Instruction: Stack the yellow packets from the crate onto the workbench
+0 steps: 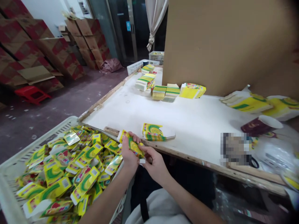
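Observation:
Both hands hold one small yellow-and-green carton (pixel 134 145) just below the table's near edge. My left hand (pixel 128 153) grips its left side, thumb on top. My right hand (pixel 154 161) pinches its right end. A short stack of flat cartons (pixel 154 132) of the same print lies on the white table (pixel 187 121) right behind the hands. To the left, a white plastic crate (pixel 9 174) is filled with several folded cartons (pixel 77 168) lying loose.
Stacks of flat cartons (pixel 163 91) line the table's far side against a tall brown board (pixel 224 46). More stacks (pixel 252 104), a dark red cup (pixel 259 125) and clear plastic lie at right. Cardboard boxes (pixel 35 53) and a red stool (pixel 32 94) stand on the floor left.

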`<state>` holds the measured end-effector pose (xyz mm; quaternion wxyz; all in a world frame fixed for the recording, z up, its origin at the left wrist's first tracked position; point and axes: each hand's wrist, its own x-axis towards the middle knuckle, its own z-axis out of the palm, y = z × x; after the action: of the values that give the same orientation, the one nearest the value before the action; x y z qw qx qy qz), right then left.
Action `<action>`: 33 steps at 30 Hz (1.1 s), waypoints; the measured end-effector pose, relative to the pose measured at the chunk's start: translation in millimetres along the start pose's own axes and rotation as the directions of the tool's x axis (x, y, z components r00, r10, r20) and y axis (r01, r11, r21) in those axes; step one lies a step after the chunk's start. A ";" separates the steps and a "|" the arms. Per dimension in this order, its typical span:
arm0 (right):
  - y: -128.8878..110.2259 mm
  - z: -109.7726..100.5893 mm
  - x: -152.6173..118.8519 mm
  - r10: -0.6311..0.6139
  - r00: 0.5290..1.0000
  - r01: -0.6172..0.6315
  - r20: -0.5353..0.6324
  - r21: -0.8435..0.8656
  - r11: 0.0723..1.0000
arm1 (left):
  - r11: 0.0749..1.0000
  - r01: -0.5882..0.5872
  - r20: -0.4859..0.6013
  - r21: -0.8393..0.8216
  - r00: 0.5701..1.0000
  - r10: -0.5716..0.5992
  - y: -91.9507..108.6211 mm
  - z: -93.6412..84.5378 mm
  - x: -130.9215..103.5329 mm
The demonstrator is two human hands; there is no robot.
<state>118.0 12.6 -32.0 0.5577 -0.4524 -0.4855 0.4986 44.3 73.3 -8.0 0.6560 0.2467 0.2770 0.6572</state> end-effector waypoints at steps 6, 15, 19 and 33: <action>-0.9 -17.7 3.6 -0.045 0.997 0.030 -0.056 -0.232 0.972 | 0.988 0.060 0.017 0.143 0.998 -0.063 -8.2 -7.5 -2.3; -7.2 -69.0 1.9 -0.204 0.979 0.173 0.017 -0.608 0.775 | 0.215 -0.636 0.639 0.741 0.767 0.064 40.9 -4.5 -6.4; -10.9 -62.3 -2.7 -0.160 0.981 0.192 0.109 -0.655 0.731 | -0.182 -0.695 0.567 0.696 0.687 -0.454 28.5 -5.1 -11.7; -0.2 -69.0 -8.0 -0.180 0.967 0.253 0.178 -0.711 0.656 | -0.352 -0.372 0.246 0.859 0.903 -0.353 40.2 -92.3 -28.4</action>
<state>186.2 3.2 -40.8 0.3646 -0.5520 -0.7186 0.2146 -47.9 41.8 -46.1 0.1967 0.8162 0.5390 0.0684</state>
